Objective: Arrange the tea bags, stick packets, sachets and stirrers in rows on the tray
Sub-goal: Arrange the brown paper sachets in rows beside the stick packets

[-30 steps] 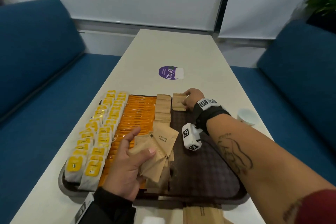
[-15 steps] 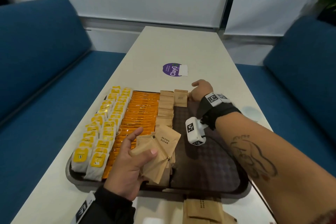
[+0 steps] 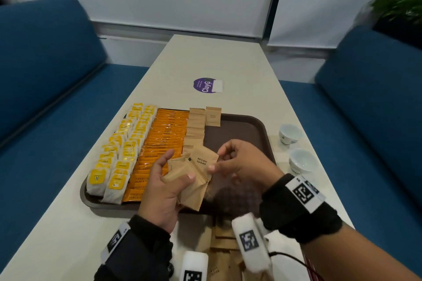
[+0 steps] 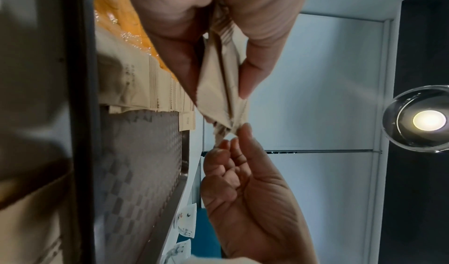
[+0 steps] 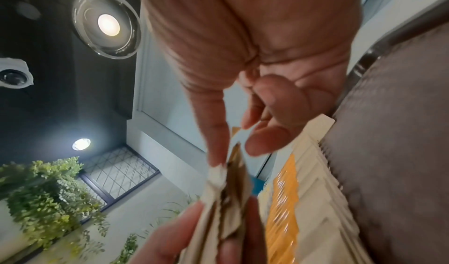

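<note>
Several brown sugar sachets (image 3: 194, 178) are being clasped by the left hand (image 3: 163, 189) while right hand (image 3: 239, 166) fingers (image 4: 239, 143) are pinching one corner, risking spilling neighbours.

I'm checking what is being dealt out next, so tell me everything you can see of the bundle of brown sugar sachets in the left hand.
The bundle of brown sugar sachets is a fanned handful of flat kraft-paper packets with crimped, serrated ends; the top one reads BROWN SUGAR. The left hand holds it above the near part of the tray, thumb across the front. The right hand has its fingertips at the bundle's right edge; whether it has a grip on a sachet is unclear.
</note>
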`<control>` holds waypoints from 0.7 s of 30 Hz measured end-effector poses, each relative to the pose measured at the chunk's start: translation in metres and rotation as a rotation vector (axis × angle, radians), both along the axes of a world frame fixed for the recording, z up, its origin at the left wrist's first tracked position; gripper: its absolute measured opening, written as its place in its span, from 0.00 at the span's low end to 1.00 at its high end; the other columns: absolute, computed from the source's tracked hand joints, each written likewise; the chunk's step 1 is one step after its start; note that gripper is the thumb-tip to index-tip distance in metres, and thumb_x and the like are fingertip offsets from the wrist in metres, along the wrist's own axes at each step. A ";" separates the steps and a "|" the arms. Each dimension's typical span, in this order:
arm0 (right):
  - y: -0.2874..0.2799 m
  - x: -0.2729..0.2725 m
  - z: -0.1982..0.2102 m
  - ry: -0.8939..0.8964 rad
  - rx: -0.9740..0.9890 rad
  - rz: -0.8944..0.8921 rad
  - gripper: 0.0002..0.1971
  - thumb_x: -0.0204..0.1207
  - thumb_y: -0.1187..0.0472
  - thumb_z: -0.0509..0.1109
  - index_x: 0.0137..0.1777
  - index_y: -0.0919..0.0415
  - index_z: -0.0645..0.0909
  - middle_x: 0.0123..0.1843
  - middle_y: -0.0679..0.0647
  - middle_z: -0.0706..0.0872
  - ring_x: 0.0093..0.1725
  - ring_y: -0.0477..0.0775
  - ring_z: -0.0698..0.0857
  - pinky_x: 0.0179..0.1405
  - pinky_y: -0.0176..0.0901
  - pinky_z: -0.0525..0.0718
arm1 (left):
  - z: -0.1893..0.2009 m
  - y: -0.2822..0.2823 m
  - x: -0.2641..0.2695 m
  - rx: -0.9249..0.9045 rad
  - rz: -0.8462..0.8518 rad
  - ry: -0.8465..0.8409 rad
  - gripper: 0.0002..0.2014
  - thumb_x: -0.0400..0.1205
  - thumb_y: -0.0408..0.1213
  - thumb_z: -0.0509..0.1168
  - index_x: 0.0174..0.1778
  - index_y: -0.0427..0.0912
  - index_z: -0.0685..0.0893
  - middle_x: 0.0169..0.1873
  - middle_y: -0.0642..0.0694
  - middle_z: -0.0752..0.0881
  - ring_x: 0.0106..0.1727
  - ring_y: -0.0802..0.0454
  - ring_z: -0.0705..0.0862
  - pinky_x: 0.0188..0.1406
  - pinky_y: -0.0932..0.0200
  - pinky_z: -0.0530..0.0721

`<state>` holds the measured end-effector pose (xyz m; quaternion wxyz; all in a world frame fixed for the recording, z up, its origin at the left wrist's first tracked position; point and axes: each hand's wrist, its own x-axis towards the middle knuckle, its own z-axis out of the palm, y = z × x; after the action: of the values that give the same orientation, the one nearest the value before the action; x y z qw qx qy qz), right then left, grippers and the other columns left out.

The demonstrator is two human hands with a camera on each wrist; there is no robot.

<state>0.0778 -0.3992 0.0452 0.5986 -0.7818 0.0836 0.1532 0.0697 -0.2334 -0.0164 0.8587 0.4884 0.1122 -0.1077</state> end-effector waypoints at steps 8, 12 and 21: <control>0.011 -0.010 -0.008 0.130 0.271 -0.142 0.07 0.73 0.72 0.72 0.38 0.61 0.82 0.37 0.55 0.91 0.35 0.51 0.82 0.27 0.37 0.71 | -0.004 -0.003 -0.008 0.029 0.009 -0.017 0.33 0.71 0.17 0.68 0.60 0.61 0.76 0.62 0.43 0.83 0.60 0.38 0.83 0.43 0.43 0.84; 0.012 -0.005 -0.009 0.015 0.185 -0.205 0.05 0.73 0.67 0.74 0.40 0.59 0.82 0.37 0.53 0.89 0.30 0.46 0.79 0.23 0.36 0.71 | -0.002 -0.001 -0.006 0.027 0.006 -0.020 0.34 0.70 0.18 0.68 0.63 0.60 0.75 0.61 0.42 0.83 0.59 0.38 0.83 0.45 0.42 0.85; 0.008 0.028 -0.003 -0.130 0.175 -0.258 0.04 0.78 0.65 0.68 0.42 0.60 0.81 0.33 0.52 0.83 0.25 0.43 0.77 0.16 0.30 0.69 | 0.002 -0.001 0.011 0.025 -0.006 -0.033 0.34 0.69 0.18 0.68 0.62 0.61 0.76 0.56 0.42 0.85 0.55 0.39 0.85 0.40 0.44 0.85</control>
<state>0.1060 -0.3913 0.0423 0.6834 -0.7176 0.1306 0.0308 0.0802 -0.2340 -0.0149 0.8538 0.5012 0.0982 -0.1008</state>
